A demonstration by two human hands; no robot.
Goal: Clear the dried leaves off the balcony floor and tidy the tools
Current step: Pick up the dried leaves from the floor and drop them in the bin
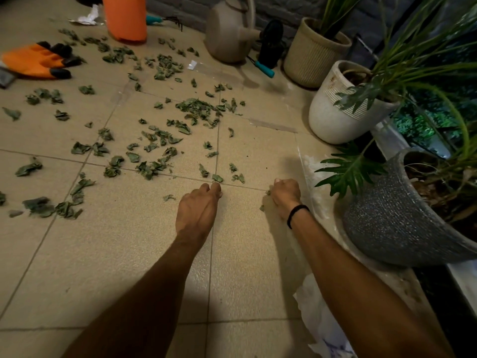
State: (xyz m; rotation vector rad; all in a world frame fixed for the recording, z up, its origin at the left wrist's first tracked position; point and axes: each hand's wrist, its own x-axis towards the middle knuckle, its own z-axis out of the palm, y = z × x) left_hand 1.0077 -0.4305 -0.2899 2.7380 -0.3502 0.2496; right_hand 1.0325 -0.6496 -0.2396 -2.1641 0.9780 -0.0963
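Dried green leaves lie scattered over the beige tiled floor, thickest in the middle and far left. My left hand reaches forward with its fingertips on the floor beside one leaf. My right hand is curled into a fist around a clump of leaves, bits showing at its left edge. Orange gloves lie at the far left. A teal-handled tool lies by the watering can, and another teal handle sits behind the orange container.
Potted plants stand along the right edge: a ribbed beige pot, a white pot and a dark speckled pot. White paper or plastic lies under my right forearm. A crumpled paper scrap lies at the back left.
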